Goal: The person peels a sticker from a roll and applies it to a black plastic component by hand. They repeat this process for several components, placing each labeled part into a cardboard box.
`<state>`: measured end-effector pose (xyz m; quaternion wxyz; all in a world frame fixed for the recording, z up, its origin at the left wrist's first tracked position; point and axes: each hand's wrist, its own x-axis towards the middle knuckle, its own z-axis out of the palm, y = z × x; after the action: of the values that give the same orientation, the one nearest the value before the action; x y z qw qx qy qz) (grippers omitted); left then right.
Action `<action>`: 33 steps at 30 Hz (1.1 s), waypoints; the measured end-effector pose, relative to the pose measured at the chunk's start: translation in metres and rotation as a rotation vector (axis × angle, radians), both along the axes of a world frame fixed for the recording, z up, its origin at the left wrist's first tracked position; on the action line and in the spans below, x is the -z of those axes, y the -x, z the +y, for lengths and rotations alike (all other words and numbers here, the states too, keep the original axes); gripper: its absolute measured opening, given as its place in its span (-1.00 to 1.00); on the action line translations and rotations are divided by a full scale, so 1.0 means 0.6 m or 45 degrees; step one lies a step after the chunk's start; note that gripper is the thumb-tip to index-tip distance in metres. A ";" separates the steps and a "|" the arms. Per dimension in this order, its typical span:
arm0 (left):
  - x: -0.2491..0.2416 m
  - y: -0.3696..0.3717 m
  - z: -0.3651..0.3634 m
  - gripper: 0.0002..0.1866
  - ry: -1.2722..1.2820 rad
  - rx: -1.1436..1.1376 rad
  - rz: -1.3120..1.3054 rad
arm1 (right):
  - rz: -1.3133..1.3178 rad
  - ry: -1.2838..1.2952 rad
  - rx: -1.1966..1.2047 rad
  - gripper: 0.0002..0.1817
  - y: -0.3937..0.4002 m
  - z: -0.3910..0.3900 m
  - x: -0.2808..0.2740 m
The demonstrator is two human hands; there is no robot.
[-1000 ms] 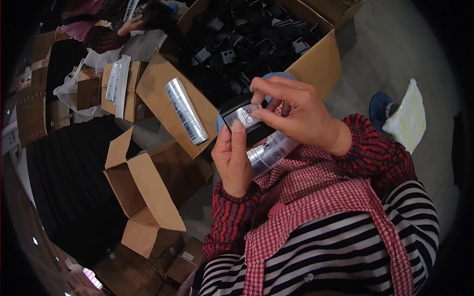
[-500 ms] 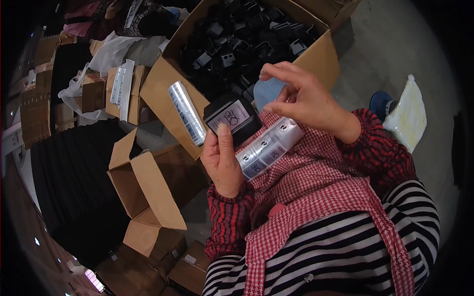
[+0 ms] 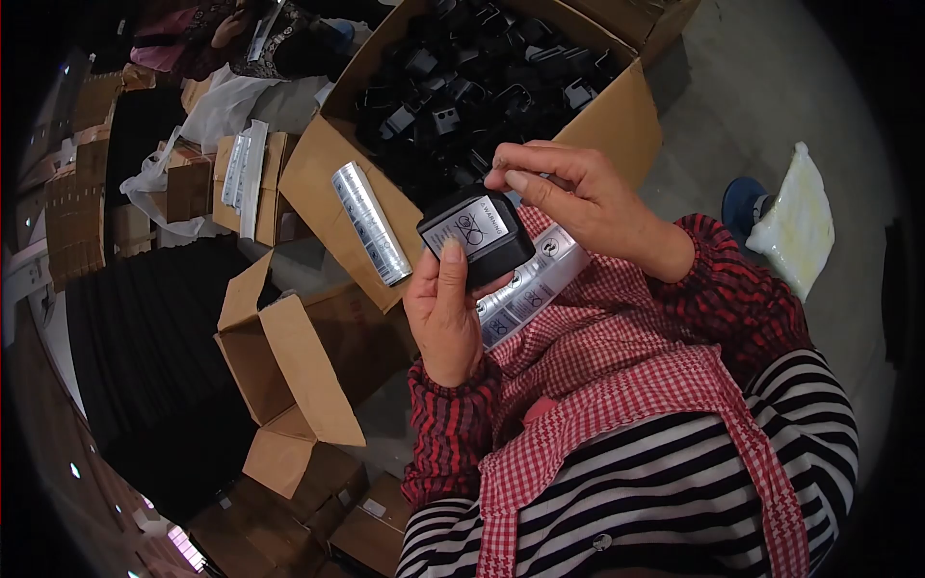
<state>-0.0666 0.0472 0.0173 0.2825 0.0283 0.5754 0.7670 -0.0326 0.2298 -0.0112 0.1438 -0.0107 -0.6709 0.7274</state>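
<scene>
My left hand (image 3: pixel 445 318) grips a black plastic part (image 3: pixel 501 252), thumb on its pale "WARNING" label. My right hand (image 3: pixel 602 207) is just above the part's upper edge, thumb and forefinger pinched together. Anything between those fingertips is too small or hidden to make out. Under the part, a strip of silver printed labels (image 3: pixel 525 301) lies over the red checked apron (image 3: pixel 597 337), partly covered by the left hand. A second roll of silver labels (image 3: pixel 371 223) rests on the flap of the big carton.
Ahead, a large carton (image 3: pixel 617 120) holds many black parts (image 3: pixel 453 91). An open cardboard box (image 3: pixel 308 366) stands to the left, near black fabric (image 3: pixel 154 356). Another person (image 3: pixel 231 39) is at upper left. A white wrapped bundle (image 3: pixel 795 226) lies at right.
My right hand has come down and left to the part's top edge, its fingers closing into a pinch. The left hand and part have shifted slightly right.
</scene>
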 end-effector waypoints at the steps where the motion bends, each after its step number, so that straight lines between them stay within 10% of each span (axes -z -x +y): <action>1: 0.001 0.000 -0.001 -0.68 -0.027 -0.007 -0.009 | 0.001 -0.001 0.001 -0.73 0.000 -0.001 0.000; 33: 0.016 -0.008 -0.026 -0.60 -0.405 0.020 -0.113 | 0.484 -0.646 0.249 -0.71 0.008 -0.025 -0.003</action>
<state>-0.0615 0.0315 0.0078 0.3057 0.0432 0.4334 0.8467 -0.0372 0.2148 -0.0096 0.3337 0.0969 -0.7877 0.5087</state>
